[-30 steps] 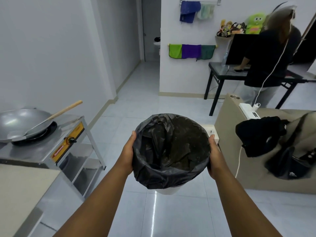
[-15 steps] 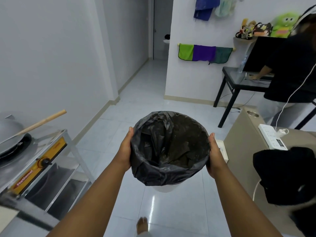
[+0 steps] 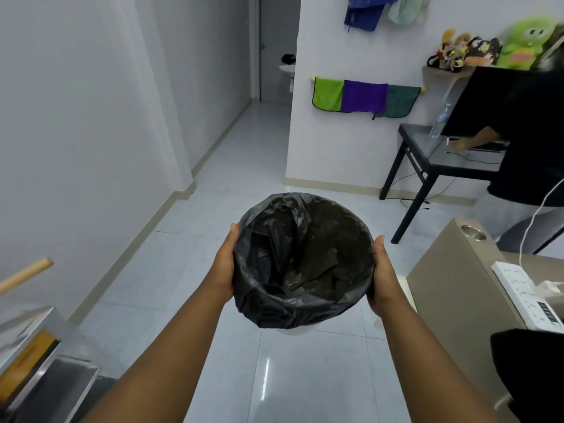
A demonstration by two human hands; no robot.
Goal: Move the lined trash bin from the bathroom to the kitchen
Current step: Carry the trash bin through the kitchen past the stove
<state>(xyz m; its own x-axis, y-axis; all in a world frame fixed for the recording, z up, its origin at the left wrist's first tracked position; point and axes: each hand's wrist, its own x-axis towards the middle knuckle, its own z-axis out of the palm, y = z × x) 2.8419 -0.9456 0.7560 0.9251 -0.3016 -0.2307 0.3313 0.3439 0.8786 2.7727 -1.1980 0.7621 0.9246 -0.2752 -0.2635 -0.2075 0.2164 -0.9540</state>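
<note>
I hold a small white trash bin (image 3: pixel 295 331) lined with a black plastic bag (image 3: pixel 302 264) out in front of me, above the tiled floor. My left hand (image 3: pixel 224 267) presses against the bin's left side and my right hand (image 3: pixel 385 279) against its right side. The bag's rim is folded over the bin's edge and hides nearly all of the white body. The bag looks empty inside. The bin is held level, opening upward.
A steel stove stand (image 3: pixel 36 361) with a wooden handle (image 3: pixel 24 274) juts in at the lower left. A beige cabinet (image 3: pixel 457 300) with a power strip (image 3: pixel 525 291) stands right. A person in black sits at a black table (image 3: pixel 427 166). A corridor (image 3: pixel 241 141) leads back.
The view has swung to the right and moved forward: the stove and wok have slid out at the left, the cabinet sits nearer. Both hands keep the same hold on the bin.
</note>
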